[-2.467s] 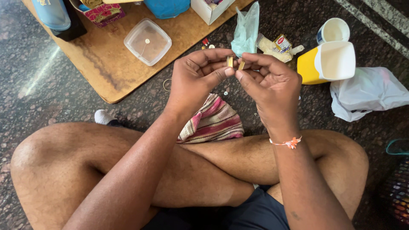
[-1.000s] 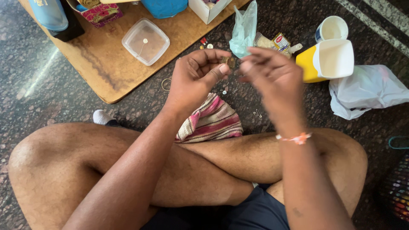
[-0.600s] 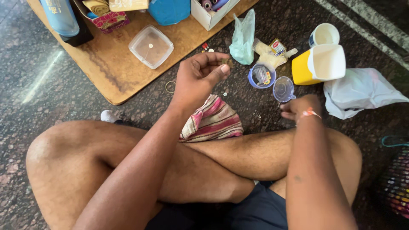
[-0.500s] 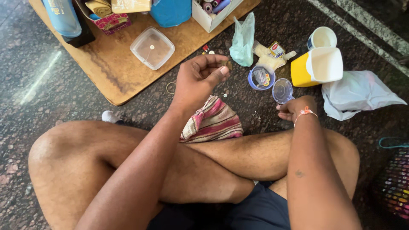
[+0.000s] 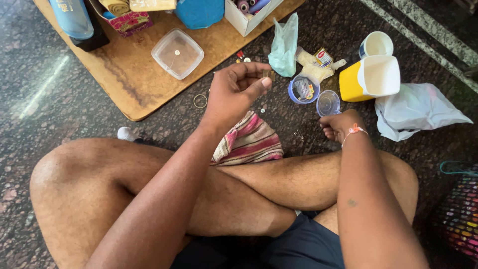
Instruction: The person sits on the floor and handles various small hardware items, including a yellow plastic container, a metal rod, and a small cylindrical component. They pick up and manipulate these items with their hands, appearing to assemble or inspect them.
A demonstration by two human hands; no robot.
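Head view, left hand (image 5: 234, 92) pinching small brown piece (image 5: 269, 74), right hand (image 5: 338, 125) curled, contents hidden, near clear lid (image 5: 328, 102)

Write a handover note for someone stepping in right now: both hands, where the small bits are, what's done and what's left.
Left hand: raised, pinching a small brownish piece at the fingertips.
Right hand: down at the floor beside the clear round lid; what it grips is hidden.
Nearby: open blue-rimmed round container, striped cloth on the leg, loose ring by the wooden board.
Done: container is open.
Left: the piece is not yet set down.
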